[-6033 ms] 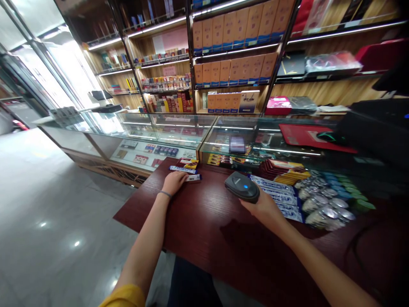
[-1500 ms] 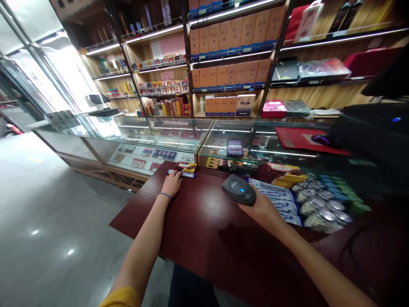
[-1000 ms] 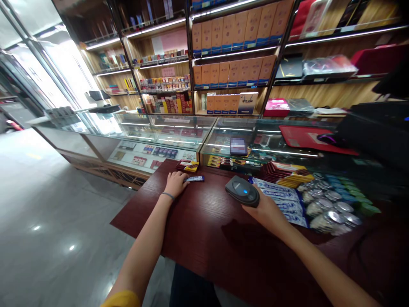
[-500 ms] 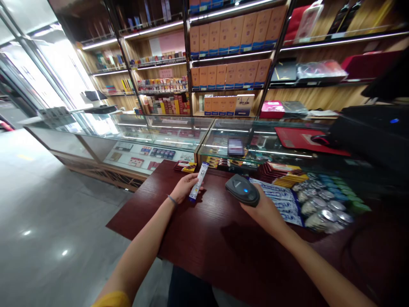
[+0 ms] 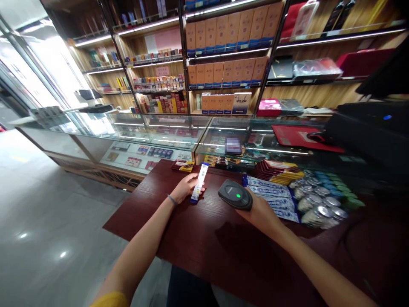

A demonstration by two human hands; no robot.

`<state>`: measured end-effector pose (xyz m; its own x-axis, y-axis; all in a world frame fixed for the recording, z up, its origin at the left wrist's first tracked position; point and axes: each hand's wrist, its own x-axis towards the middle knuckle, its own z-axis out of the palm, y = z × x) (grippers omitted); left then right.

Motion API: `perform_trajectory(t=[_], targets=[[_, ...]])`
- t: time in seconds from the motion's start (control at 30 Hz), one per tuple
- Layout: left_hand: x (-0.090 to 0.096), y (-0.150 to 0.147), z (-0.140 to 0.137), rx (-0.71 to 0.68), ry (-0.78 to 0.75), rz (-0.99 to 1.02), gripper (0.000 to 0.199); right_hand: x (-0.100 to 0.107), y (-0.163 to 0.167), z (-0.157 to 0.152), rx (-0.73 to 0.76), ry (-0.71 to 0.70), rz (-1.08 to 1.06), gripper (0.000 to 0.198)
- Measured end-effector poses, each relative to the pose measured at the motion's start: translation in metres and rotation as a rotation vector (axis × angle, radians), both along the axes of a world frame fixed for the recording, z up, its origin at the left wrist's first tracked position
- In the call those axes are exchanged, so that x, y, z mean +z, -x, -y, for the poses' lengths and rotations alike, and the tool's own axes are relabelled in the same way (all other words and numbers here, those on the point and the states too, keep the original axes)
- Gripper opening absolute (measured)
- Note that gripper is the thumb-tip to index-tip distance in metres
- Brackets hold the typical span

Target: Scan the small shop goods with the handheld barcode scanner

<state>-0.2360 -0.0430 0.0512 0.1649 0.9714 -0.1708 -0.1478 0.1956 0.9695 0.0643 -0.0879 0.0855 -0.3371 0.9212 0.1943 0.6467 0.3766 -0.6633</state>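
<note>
Slim packet (image 5: pixel 199 184) has swung from crosswise to near-vertical since 1 s ago: now mid-frame, pinched by left hand (image 5: pixel 184 187), top leaning right. Scanner (image 5: pixel 235 195), wrapped in right hand (image 5: pixel 261 215), sits near, rightward, nose toward packet's long side.

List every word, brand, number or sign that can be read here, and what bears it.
None reads clearly enough to quote.
Packet in the left hand: print too small.
Scanner in the right hand: mark too small.
Blue-and-white packets: lettering blurred.
White-and-navy box: dark script, blurred.
Orange boxes: print too small.
</note>
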Motion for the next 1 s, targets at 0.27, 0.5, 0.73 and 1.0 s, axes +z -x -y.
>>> perform_trajectory(t=[0.27, 0.5, 0.73, 1.0], targets=[[0.001, -0.002, 0.0, 0.005, -0.026, 0.127, 0.049, 0.016, -0.006, 0.007, -0.114, 0.025, -0.1, 0.041], [-0.001, -0.003, -0.007, 0.134, -0.232, -0.031, 0.06, 0.018, -0.037, 0.013, -0.233, -0.044, -0.164, 0.045], [0.016, -0.033, -0.023, 0.168, -0.558, -0.344, 0.048, 0.022, -0.085, 0.01, -0.323, -0.132, -0.373, 0.051], [0.03, -0.12, -0.031, 0.111, -0.808, -0.809, 0.024, 0.035, -0.129, 0.012, -0.4, -0.168, -0.357, 0.043]])
